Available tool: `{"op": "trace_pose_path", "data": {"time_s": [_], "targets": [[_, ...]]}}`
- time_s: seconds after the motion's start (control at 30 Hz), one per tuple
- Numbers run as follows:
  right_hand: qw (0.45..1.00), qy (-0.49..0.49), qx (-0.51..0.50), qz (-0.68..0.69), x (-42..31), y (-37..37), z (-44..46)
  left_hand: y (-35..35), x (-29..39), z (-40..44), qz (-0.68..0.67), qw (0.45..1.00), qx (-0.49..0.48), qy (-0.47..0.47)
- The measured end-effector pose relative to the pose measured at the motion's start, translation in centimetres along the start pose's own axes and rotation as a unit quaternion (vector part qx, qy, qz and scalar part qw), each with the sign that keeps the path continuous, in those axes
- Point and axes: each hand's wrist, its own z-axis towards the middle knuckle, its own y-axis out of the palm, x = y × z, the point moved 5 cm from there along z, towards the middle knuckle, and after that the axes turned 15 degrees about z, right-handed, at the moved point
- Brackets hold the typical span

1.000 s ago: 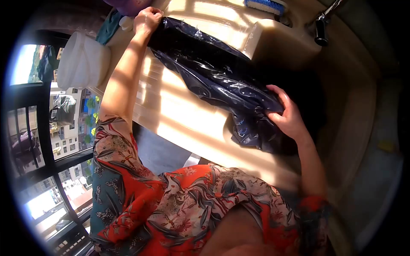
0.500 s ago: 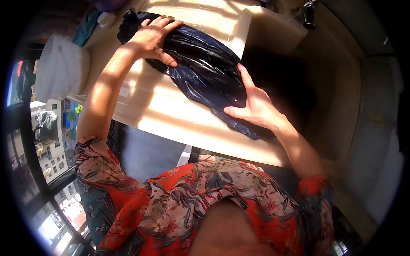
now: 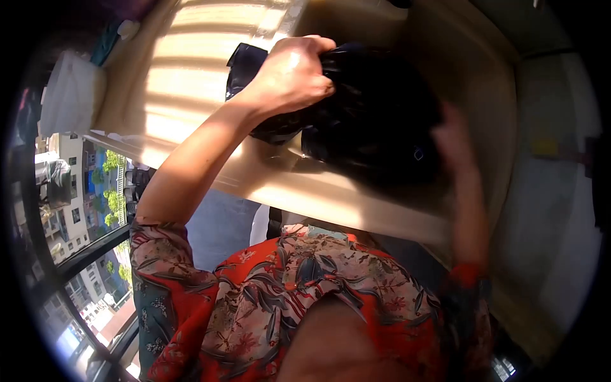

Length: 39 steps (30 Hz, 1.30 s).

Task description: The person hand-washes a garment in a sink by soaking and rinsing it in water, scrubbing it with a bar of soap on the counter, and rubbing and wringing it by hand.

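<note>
A dark, glossy bundle of thin material (image 3: 382,121), garment-like or bag-like, stretches from the ribbed counter over the sink basin. Its exact kind is unclear; a small pale mark shows near its right end. My left hand (image 3: 294,73) is closed on its upper left part, fingers curled into the folds, and a flap sticks out left of the wrist. At the bundle's right end, in the basin's shadow, my right hand (image 3: 455,140) is smeared by motion. Its fingers cannot be made out clearly.
The cream sink unit has a sunlit ribbed drainboard (image 3: 184,76) on the left and a deep shadowed basin (image 3: 490,95) on the right. A white bucket (image 3: 71,95) stands at the far left, beside a window (image 3: 83,223). A small white object (image 3: 128,29) lies behind it.
The bundle has moved right, off the drainboard and over the basin. My left hand went from spread flat to closed on it. My right hand has moved right into shadow.
</note>
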Motion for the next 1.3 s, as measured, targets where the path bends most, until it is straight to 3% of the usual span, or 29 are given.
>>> {"op": "trace_pose_path", "data": {"time_s": [0.03,0.07,0.13,0.23,0.33,0.37,0.4,0.43,0.47,0.5,0.53,0.6,0.67,0.7,0.73,0.77,0.8,0.87,0.9,0.97,1.0,1.03,1.07,1.17,1.2,1.23,1.27,1.3], "targets": [[0.996,0.053,0.022,0.061,-0.6,0.7,-0.3,1.8,-0.6,1.2,-0.062,0.993,0.095,0.026],[0.988,0.048,-0.017,0.143,1.0,0.5,0.1,2.8,-0.2,1.6,-0.085,0.988,0.122,-0.047],[0.985,0.017,-0.041,0.168,3.5,0.4,1.3,5.7,-0.6,2.3,-0.28,0.954,0.005,-0.105],[0.959,-0.066,-0.155,0.227,4.0,0.8,3.1,11.0,-0.7,2.8,-0.488,0.867,0.02,-0.1],[0.97,-0.053,-0.126,0.203,5.0,0.6,6.9,13.9,-0.9,2.4,-0.563,0.81,-0.104,-0.129],[0.974,-0.051,-0.111,0.189,4.9,0.9,8.3,15.1,-1.4,2.4,-0.651,0.732,-0.114,-0.164],[0.974,-0.08,-0.13,0.165,2.6,2.8,7.9,15.8,-2.4,2.8,-0.622,0.758,-0.032,-0.193],[0.973,-0.109,-0.148,0.142,0.2,4.8,7.5,15.5,-1.7,2.2,-0.744,0.643,-0.055,-0.173],[0.965,-0.147,-0.191,0.104,-2.9,8.2,5.6,15.8,-1.1,2.4,-0.821,0.561,-0.023,-0.108],[0.918,-0.373,-0.13,-0.03,-5.0,11.7,3.2,16.1,-0.4,2.6,-0.885,0.463,-0.006,-0.038],[0.885,-0.442,-0.074,-0.128,-7.0,15.4,-0.4,18.4,-1.0,2.9,-0.907,0.409,0.069,0.079],[0.903,-0.395,-0.03,-0.165,-5.2,18.9,-0.7,21.2,-2.8,3.7,-0.894,0.425,0.122,0.069],[0.925,-0.336,0.041,-0.17,-3.9,18.8,4.2,23.7,-6.0,3.1,-0.806,0.56,0.062,-0.182],[0.971,-0.175,0.065,-0.149,-2.9,16.8,9.0,21.9,-4.4,2.9,-0.687,0.65,0.067,-0.318],[0.973,-0.149,0.041,-0.174,1.6,15.3,13.4,19.1,-2.6,2.0,-0.535,0.721,0.07,-0.436],[0.963,-0.172,0.069,-0.197,2.3,15.4,13.1,19.7,-2.9,2.4,-0.539,0.73,0.119,-0.403],[0.949,-0.195,0.085,-0.232,2.2,15.6,12.1,19.3,-3.7,2.6,-0.533,0.73,0.095,-0.418],[0.953,-0.231,0.097,-0.171,0.1,16.6,7.7,20.9,-6.1,3.2,-0.635,0.639,0.05,-0.431],[0.947,-0.293,0.055,-0.118,-1.4,18.1,4.8,21.0,-7.2,3.1,-0.645,0.693,0.041,-0.32],[0.958,-0.258,0.063,-0.105,-0.6,17.7,5.5,20.7,-5.6,1.8,-0.755,0.607,0.064,-0.24],[0.964,-0.238,0.067,-0.096,0.3,17.6,5.9,20.7,-5.8,2.9,-0.693,0.677,0.086,-0.234],[0.97,-0.143,0.076,-0.183,4.0,15.0,9.8,19.6,-3.4,3.4,-0.591,0.753,0.009,-0.29],[0.979,-0.072,0.015,-0.19,6.3,13.7,11.4,18.3,-1.3,3.1,-0.471,0.811,-0.071,-0.339],[0.982,-0.117,-0.091,-0.116,8.8,11.1,11.0,17.7,-1.0,3.1,-0.485,0.83,-0.091,-0.258],[0.982,-0.033,-0.186,-0.013,6.0,9.5,9.2,16.6,-1.5,4.0,-0.496,0.833,-0.088,-0.228],[0.969,-0.043,-0.242,-0.024,6.0,7.2,10.6,16.2,-2.2,4.1,-0.494,0.83,-0.092,-0.242],[0.969,0.029,-0.233,0.083,3.1,5.7,10.0,15.7,-2.4,4.4,-0.499,0.831,-0.114,-0.218],[0.955,0.036,-0.243,0.167,2.7,5.9,10.4,15.3,-2.1,4.7,-0.49,0.849,-0.093,-0.178]]}}
